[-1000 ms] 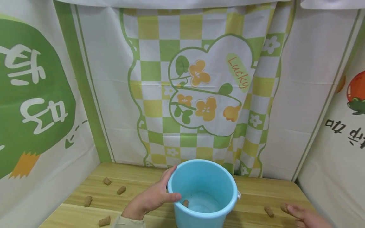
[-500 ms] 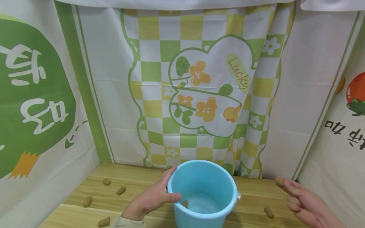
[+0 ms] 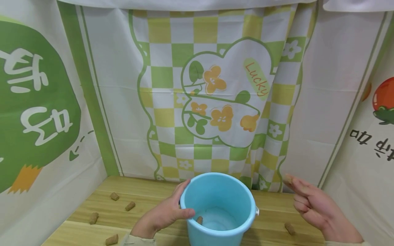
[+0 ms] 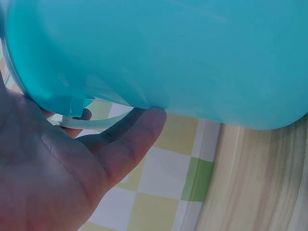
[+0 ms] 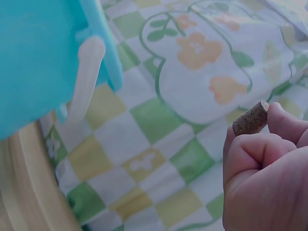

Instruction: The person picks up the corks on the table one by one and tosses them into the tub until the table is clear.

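A light blue bucket (image 3: 218, 201) stands upright at the table's middle, with one cork (image 3: 199, 220) visible inside near its left wall. My left hand (image 3: 167, 213) grips the bucket's left rim, thumb over the edge; in the left wrist view its fingers (image 4: 139, 139) lie against the outer wall. To the right of the bucket, my right hand (image 3: 314, 206) is raised above the table and pinches a cork (image 5: 251, 119) between thumb and fingertips. Below that hand another cork (image 3: 289, 228) lies on the wood.
Several corks lie on the left of the wooden table (image 3: 166, 235), among them a cork (image 3: 112, 240) near the front and a cork (image 3: 114, 196) farther back. A printed checkered curtain (image 3: 172, 119) hangs behind the table. The bucket's white handle (image 5: 89, 72) hangs at its side.
My right hand has lifted a cork from the table's right side and moved up and left toward the bucket. The left hand and bucket have stayed in place.
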Demonstrator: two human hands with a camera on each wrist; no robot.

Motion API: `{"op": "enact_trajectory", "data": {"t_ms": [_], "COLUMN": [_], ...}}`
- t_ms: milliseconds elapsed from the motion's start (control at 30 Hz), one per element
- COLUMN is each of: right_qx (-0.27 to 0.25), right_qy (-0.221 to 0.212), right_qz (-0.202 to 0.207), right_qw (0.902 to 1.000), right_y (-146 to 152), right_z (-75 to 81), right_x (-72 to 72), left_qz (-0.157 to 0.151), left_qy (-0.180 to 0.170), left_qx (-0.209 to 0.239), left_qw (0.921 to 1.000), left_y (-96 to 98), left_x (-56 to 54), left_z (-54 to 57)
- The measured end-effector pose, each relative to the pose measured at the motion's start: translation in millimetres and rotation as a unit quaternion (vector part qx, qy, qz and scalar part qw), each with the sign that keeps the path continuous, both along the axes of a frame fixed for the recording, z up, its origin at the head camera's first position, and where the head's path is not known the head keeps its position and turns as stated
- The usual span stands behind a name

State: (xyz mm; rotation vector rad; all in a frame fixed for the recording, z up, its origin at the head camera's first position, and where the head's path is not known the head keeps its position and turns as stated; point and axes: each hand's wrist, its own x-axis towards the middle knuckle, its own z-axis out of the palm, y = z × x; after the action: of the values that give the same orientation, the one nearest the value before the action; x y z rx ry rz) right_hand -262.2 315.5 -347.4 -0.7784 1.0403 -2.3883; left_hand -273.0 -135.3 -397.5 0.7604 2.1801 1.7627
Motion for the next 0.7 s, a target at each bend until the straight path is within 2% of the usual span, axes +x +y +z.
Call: {"op": "enact_trajectory", "data": {"t_ms": [233,700], "right_qx": [0.003,0.037], "right_qy": [0.016,0.036], "right_qz": [-0.006,-0.062], "right_qw": [0.9999,0.9967], "right_y": [-18.3,-46.7], "right_z": [16.0,35.8], "right_x": [3.0,9.5], "left_qz": [0.002,0.002], "left_qy": [0.0,0.009], "left_qx": [0.0,-0.003], "left_qw": [1.0,1.0], "left_y": [-0.2,-1.3], "left_x": [0.3,2.6], "left_z": [0.0,1.6]}}
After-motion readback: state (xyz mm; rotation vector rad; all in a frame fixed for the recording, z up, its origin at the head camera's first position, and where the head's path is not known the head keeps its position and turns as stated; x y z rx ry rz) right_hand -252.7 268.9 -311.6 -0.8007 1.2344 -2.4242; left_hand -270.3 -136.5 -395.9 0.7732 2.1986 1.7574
